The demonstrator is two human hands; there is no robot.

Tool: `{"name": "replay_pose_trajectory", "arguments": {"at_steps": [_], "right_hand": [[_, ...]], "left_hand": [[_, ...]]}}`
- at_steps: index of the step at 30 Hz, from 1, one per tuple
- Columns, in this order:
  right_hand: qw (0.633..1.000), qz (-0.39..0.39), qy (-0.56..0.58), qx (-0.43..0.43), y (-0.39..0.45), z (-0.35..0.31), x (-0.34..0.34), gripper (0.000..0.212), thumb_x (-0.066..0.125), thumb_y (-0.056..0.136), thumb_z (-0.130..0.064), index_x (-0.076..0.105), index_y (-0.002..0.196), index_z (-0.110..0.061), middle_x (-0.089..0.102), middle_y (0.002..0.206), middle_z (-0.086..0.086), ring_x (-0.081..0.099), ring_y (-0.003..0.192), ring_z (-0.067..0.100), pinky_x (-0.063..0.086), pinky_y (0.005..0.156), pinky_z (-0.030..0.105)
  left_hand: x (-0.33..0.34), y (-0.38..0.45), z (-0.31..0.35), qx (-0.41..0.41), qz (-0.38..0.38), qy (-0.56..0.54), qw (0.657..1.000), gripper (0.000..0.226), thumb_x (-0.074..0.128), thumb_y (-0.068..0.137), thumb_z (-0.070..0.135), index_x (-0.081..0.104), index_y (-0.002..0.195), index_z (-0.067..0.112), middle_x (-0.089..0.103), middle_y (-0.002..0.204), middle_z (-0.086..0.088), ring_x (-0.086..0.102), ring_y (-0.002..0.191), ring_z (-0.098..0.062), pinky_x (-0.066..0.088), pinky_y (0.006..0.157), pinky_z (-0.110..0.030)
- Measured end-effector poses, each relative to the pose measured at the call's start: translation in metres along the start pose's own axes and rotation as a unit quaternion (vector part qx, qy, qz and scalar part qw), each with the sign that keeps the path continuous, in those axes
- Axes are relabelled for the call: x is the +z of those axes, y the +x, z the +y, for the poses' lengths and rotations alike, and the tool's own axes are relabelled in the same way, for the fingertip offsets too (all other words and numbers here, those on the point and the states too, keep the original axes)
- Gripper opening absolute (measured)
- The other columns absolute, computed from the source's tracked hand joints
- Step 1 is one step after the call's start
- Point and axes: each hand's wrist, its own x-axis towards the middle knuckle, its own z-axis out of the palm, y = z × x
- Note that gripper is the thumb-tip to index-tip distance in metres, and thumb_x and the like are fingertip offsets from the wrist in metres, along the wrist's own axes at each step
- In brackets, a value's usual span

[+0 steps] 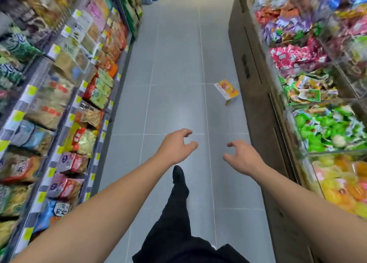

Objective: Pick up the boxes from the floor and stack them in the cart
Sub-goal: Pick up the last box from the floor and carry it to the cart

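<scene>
On the grey tiled aisle floor [178, 64], a yellow snack box [227, 91] is lying tilted near the right-hand display base [252, 68], well ahead of both hands. The left hand [174, 145] and right hand [242, 156] are being held out empty, fingers loosely curled. No cart is being shown. The already askew box is likely to be crushed or dropped if grabbed hastily.

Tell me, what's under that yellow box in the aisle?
Grey floor tiles lie under the yellow box, which sits tilted beside the brown display base. Whatever lies beneath it is hidden.
</scene>
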Motion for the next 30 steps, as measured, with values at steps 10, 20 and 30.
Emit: {"name": "replay_pose_trajectory", "arguments": {"at_steps": [10,20,30], "right_hand": [[0.996,0.015,0.059,0.07,0.205,-0.044,-0.104,0.052,0.062,0.089,-0.03,0.053,0.138,-0.011,0.049,0.144,0.008,0.051,0.127,0.025,0.039,0.103,0.032],[0.984,0.006,0.119,0.133,0.419,0.01,-0.188,0.054,0.06,0.091,-0.032,0.049,0.141,-0.012,0.044,0.147,0.007,0.048,0.13,0.025,0.04,0.103,0.035],[0.969,-0.05,0.147,0.191,0.642,0.075,-0.203,0.054,0.058,0.09,-0.032,0.048,0.141,-0.015,0.042,0.147,0.005,0.05,0.127,0.025,0.041,0.1,0.034]], "left_hand": [[-0.083,0.248,0.041,0.012,-0.052,0.047,0.997,0.052,0.061,0.089,0.038,0.051,0.137,0.022,0.056,0.138,0.004,0.054,0.123,-0.017,0.044,0.102,-0.032],[-0.084,0.502,0.119,0.033,-0.091,0.099,0.99,0.052,0.061,0.089,0.035,0.052,0.137,0.018,0.057,0.137,0.0,0.055,0.122,-0.02,0.043,0.102,-0.031],[-0.009,0.755,0.157,0.005,-0.135,0.096,0.986,0.051,0.06,0.09,0.034,0.053,0.137,0.018,0.057,0.138,0.001,0.055,0.123,-0.019,0.042,0.103,-0.029]]}}
